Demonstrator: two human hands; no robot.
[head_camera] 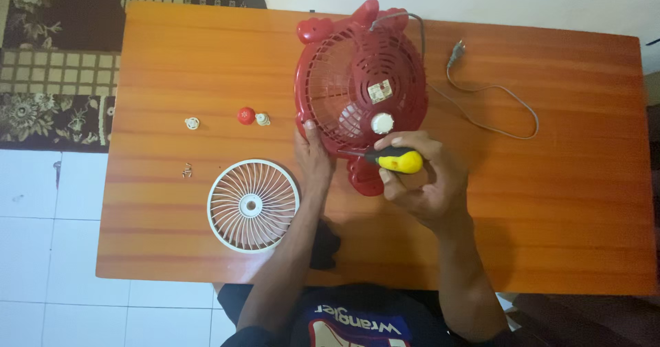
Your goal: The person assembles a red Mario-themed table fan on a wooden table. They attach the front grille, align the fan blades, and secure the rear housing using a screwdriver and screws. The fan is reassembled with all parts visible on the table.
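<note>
Seen from above, at the near edge of an orange-brown wooden table (172,251): two bare forearms rising from a dark printed shirt, elbows bent, converging toward the table's middle. Right hand (423,185) cupped, palm toward the body, fingers curled shut around the yellow-and-black handle of a screwdriver (395,160), thumb laid along the top; thin shaft angled left to the lower back of the fan housing. Left hand (313,158) stretched straight up from a narrow wrist, fingers pressed together against the lower left rim of the housing, steadying it. Left of that forearm, toward the near-left corner: a round white plastic fan grille (253,206) with radial spokes, lying flat, well apart from the housing. Just beyond it, near the left edge, a small cluster of dark screws (186,171). Farther up the left half, in a loose row: a small white plastic cap (192,123), a red round knob (246,116) and a small white fitting (262,119) just beside it. At table centre, reaching the far edge: the red plastic desk-fan housing (361,92), rear grille upward, white round dial (382,123) and pale label on its back. Toward the far-right corner, a grey power cord (481,110) looping from the housing, plug (456,51) lying free on the wood.
</note>
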